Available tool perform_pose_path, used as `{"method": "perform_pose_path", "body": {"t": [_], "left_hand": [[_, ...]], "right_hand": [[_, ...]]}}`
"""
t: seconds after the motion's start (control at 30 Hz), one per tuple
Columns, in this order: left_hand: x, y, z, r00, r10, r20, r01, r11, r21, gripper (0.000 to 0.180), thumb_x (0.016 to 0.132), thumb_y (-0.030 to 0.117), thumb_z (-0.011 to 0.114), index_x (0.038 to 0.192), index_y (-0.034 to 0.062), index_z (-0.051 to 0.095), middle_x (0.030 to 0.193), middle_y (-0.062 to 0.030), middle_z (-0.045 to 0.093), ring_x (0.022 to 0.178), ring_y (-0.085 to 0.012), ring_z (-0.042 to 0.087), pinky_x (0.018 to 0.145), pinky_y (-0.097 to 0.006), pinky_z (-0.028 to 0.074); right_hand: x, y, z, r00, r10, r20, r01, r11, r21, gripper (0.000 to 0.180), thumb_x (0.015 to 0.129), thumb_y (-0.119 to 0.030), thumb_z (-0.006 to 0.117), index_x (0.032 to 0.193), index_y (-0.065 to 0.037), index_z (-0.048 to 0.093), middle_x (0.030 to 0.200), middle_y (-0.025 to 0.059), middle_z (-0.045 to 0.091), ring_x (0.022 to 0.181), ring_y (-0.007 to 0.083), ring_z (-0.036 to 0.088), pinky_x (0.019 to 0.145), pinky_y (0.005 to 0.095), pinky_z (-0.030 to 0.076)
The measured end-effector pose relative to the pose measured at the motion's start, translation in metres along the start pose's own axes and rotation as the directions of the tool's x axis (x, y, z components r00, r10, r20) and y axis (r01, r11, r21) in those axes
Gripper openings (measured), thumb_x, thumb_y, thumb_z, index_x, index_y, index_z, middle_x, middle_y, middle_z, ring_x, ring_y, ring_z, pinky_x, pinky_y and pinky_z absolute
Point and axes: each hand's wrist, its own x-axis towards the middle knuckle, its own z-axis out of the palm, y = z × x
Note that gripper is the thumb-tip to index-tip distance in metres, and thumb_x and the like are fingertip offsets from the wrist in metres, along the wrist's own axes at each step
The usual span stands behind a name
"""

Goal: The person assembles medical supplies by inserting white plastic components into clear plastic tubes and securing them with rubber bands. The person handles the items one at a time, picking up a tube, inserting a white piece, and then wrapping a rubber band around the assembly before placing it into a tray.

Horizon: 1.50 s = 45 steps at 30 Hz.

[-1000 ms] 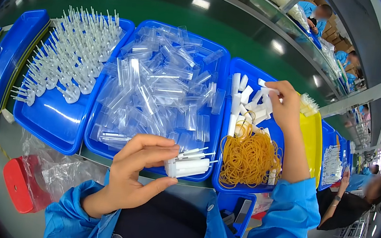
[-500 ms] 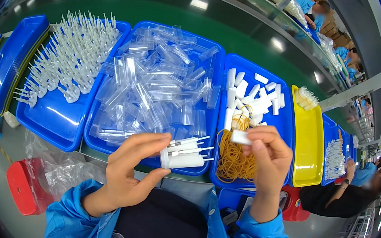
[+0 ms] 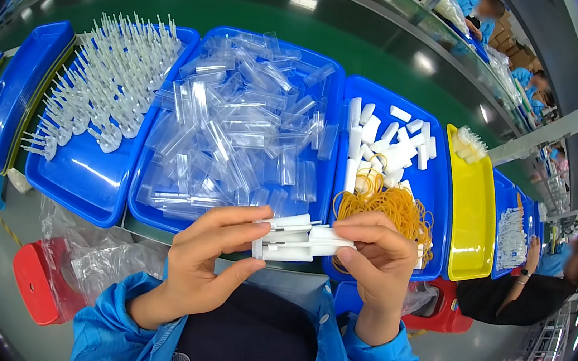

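Near my chest, my left hand [image 3: 202, 271] pinches the base of a white pronged plastic holder [image 3: 257, 248], its prongs pointing right. White foam sleeves [image 3: 287, 252] cover several of the prongs. At the prong ends, my right hand [image 3: 383, 268] is closed on another small white foam sleeve [image 3: 327, 233], which meets the tip of a prong. My right fingertips partly hide it, so how far it sits on the prong I cannot tell. Behind my right hand, a blue tray [image 3: 438, 199] contains loose white foam pieces [image 3: 401, 151] and a heap of yellow rubber bands [image 3: 380, 200].
Clear plastic sleeves [image 3: 239, 117] fill the middle blue tray [image 3: 335, 99]. Many white pronged holders [image 3: 117, 80] stand in the left blue tray [image 3: 79, 187]. A yellow tray [image 3: 475, 225] lies at right, near a co-worker [image 3: 506, 294]. Red stools [image 3: 35, 279] flank me.
My right hand has moved left and slightly down with its foam sleeve, from above the rubber bands to the prong ends. My left hand has shifted slightly right.
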Motion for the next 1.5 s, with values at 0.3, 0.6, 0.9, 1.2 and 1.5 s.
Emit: {"method": "perform_pose_path", "body": {"t": [0.3,0.6,0.9,1.2,1.5], "left_hand": [[0.0,0.001,-0.004,1.0,0.016,0.001,-0.016,0.996,0.084,0.042,0.075,-0.007,0.072,0.116,-0.0042,0.064,0.122,-0.0221,0.059,0.109,-0.0284,0.062,0.085,-0.033,0.056],[0.001,0.002,-0.005,1.0,0.026,0.006,-0.026,0.994,0.104,0.043,0.074,-0.007,0.072,0.116,-0.0035,0.064,0.121,-0.0215,0.06,0.108,-0.028,0.063,0.085,-0.032,0.055],[0.001,0.004,0.001,0.996,0.026,0.086,-0.036,0.994,0.107,0.044,0.074,-0.005,0.074,0.117,-0.0024,0.064,0.121,-0.0194,0.061,0.105,-0.0277,0.065,0.084,-0.032,0.056],[0.001,0.004,-0.001,0.997,-0.072,0.019,0.073,0.997,-0.007,0.039,0.074,-0.007,0.073,0.112,-0.004,0.065,0.118,-0.02,0.06,0.104,-0.0253,0.065,0.078,-0.031,0.059],[0.002,-0.002,-0.006,1.0,-0.016,0.016,0.016,1.0,-0.012,0.037,0.074,-0.004,0.075,0.109,-0.0056,0.064,0.116,-0.0206,0.059,0.102,-0.0267,0.064,0.087,-0.034,0.057]], "right_hand": [[0.001,-0.007,0.002,0.992,0.128,0.003,-0.127,0.99,-0.061,0.025,0.075,0.014,0.066,0.099,0.008,0.069,0.102,0.0166,0.063,0.096,0.0212,0.063,0.083,0.0289,0.05],[-0.001,-0.005,0.005,0.999,0.036,0.015,-0.034,0.992,-0.124,0.025,0.074,0.01,0.068,0.098,0.004,0.07,0.101,0.0147,0.064,0.095,0.0202,0.063,0.083,0.0283,0.049],[-0.004,-0.008,0.027,0.958,-0.214,0.191,0.281,0.83,-0.482,0.024,0.072,0.001,0.074,0.096,-0.002,0.073,0.097,0.012,0.068,0.085,0.0219,0.067,0.072,0.0283,0.053],[0.017,-0.012,0.007,0.894,-0.355,0.273,0.441,0.6,-0.667,0.011,0.075,-0.003,0.07,0.086,-0.002,0.071,0.084,0.0101,0.07,0.081,0.0232,0.067,0.072,0.0316,0.053],[0.108,0.021,-0.036,0.984,-0.177,0.03,0.131,0.589,-0.798,0.03,0.078,0.0,0.068,0.107,-0.002,0.065,0.085,0.0092,0.065,0.071,0.0107,0.06,0.063,0.0231,0.047]]}}
